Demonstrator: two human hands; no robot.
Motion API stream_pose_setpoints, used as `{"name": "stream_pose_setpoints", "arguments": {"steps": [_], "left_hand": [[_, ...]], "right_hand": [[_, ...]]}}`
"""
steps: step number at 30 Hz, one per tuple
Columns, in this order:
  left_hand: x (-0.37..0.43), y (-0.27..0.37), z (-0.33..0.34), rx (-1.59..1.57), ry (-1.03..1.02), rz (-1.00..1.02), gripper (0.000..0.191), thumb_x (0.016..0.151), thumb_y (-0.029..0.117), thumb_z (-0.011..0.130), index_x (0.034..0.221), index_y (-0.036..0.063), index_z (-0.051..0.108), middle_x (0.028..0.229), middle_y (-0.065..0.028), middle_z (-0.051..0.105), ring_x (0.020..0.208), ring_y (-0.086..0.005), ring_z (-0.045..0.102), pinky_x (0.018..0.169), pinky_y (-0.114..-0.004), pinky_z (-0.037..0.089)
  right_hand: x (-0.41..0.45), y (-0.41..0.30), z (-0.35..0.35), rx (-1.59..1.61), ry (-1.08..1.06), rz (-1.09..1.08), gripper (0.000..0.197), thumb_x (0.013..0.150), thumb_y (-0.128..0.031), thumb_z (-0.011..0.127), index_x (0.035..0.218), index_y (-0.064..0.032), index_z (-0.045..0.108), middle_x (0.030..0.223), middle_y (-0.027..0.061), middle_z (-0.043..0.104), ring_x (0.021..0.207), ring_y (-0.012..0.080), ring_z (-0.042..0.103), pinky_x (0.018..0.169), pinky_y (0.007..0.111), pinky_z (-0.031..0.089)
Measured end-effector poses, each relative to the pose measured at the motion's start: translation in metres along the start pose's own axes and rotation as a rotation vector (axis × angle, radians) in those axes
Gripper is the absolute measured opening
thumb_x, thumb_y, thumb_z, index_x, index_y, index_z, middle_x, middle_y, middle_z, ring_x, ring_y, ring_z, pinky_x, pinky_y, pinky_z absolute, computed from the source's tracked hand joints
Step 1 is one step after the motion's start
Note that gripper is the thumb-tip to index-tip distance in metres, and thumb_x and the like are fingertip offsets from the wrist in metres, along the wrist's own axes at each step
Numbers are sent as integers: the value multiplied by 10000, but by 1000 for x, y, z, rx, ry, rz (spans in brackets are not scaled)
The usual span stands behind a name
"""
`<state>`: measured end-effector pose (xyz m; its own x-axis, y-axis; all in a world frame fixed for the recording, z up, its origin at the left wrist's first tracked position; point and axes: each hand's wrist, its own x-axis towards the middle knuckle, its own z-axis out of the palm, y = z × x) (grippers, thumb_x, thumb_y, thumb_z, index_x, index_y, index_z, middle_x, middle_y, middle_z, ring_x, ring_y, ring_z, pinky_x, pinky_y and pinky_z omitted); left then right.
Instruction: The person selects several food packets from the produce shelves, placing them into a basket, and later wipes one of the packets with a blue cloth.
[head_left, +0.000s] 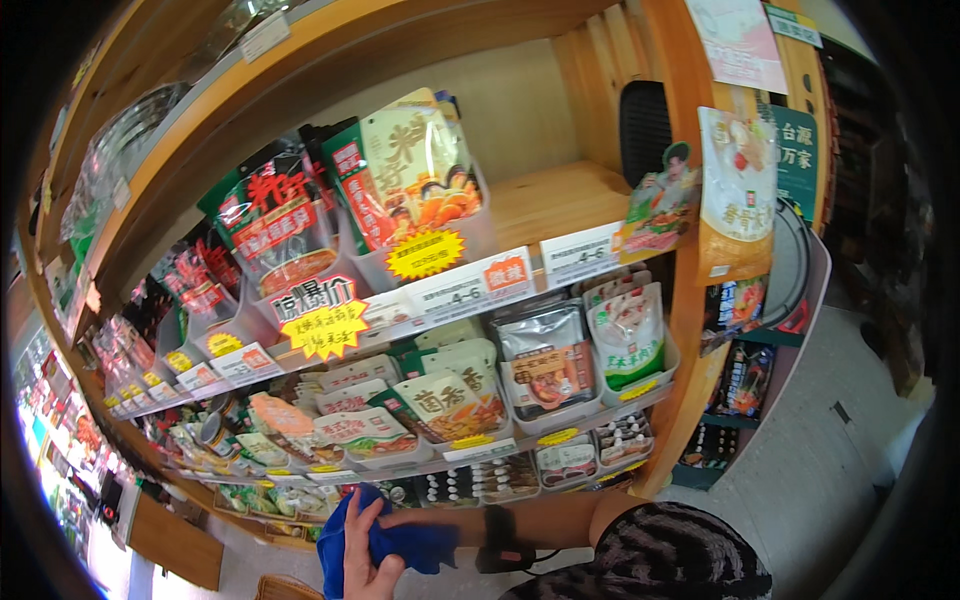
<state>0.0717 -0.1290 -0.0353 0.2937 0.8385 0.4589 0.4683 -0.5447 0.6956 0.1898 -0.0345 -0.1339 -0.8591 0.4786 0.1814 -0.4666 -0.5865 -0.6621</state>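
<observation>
A blue cloth is bunched at the bottom of the head view, in front of the lower shelves. My left hand comes up from the bottom edge, its fingers and thumb pressed around the cloth. From the right, my right arm reaches across with a black strap at the wrist. My right hand also holds the cloth, which hides most of its fingers. Above both hands, a wooden shelf board carries clear plastic bins of seasoning pouches. A cream and green pouch stands upright in the bin nearest the bare wood.
A dark ribbed panel leans at the shelf's right end. Pouches fill the bins of the lower shelf. A white and gold pouch hangs on the wooden post. Part of a wicker basket shows on the floor.
</observation>
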Motion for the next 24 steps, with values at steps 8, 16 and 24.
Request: {"name": "stream_pose_setpoints", "arguments": {"steps": [8,16,24], "left_hand": [[9,-13,30,135,-182,41,611,682,184,653,1216,20,405,1211,-196,409,1137,-323,391,954,-381,303],[0,-8,42,24,-376,34,631,692,196,682,1210,-5,384,1138,-201,470,1083,-368,413,928,-391,335],[-7,2,46,71,-598,217,666,697,229,654,1257,30,353,1218,-216,407,1141,-382,364,972,-407,292]], "right_hand": [[-42,3,1,-960,12,-626,395,849,-249,497,1201,-99,395,946,58,515,701,93,563,494,181,465],[-76,5,29,-254,306,-216,415,794,-283,579,1123,-64,456,944,45,518,735,90,541,547,205,459],[-117,5,85,-379,601,-178,349,756,-278,593,994,-31,527,847,45,572,702,102,530,584,238,443]]}}
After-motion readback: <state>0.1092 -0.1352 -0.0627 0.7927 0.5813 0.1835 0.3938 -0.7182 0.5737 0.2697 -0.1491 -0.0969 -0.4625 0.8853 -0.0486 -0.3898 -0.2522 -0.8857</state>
